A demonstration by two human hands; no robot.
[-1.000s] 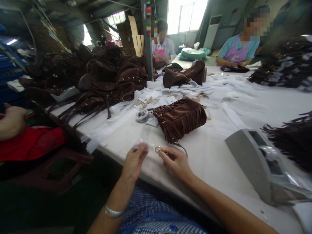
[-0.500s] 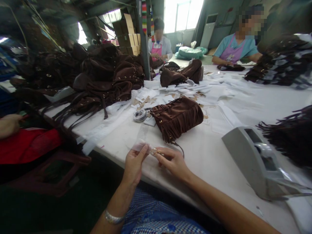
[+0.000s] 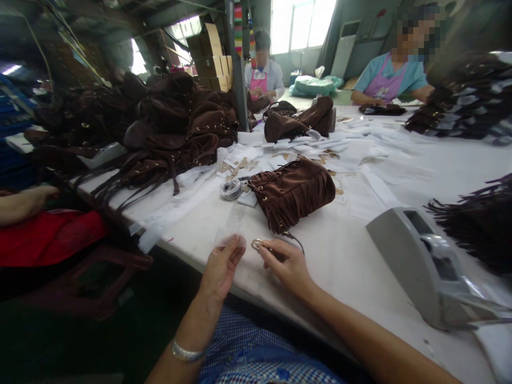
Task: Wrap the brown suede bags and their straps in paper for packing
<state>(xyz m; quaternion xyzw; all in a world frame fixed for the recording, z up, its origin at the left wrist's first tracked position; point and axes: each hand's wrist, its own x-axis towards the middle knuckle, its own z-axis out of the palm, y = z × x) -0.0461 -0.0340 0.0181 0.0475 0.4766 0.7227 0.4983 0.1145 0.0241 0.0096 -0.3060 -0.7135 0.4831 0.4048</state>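
My left hand [image 3: 222, 268] pinches a clear strip of tape or film [image 3: 232, 226] that rises from its fingertips above the table edge. My right hand [image 3: 286, 264] pinches a small gold metal ring [image 3: 256, 244] at the end of a thin strap. That strap leads back to a brown suede fringed bag [image 3: 294, 192] lying on the white table [image 3: 352, 256] just beyond my hands. The ring and the strip are a few centimetres apart.
A grey tape dispenser [image 3: 424, 261] sits at the right. Piles of brown bags [image 3: 160, 128] cover the left, with white paper strips [image 3: 328, 146] and a tape roll [image 3: 232, 188] between. Two people work at the far side; another person's arm [image 3: 24, 202] is at the left.
My hands drew together half a second ago, then parted slightly. The ring is again clear of the strip, much as it was a second ago.
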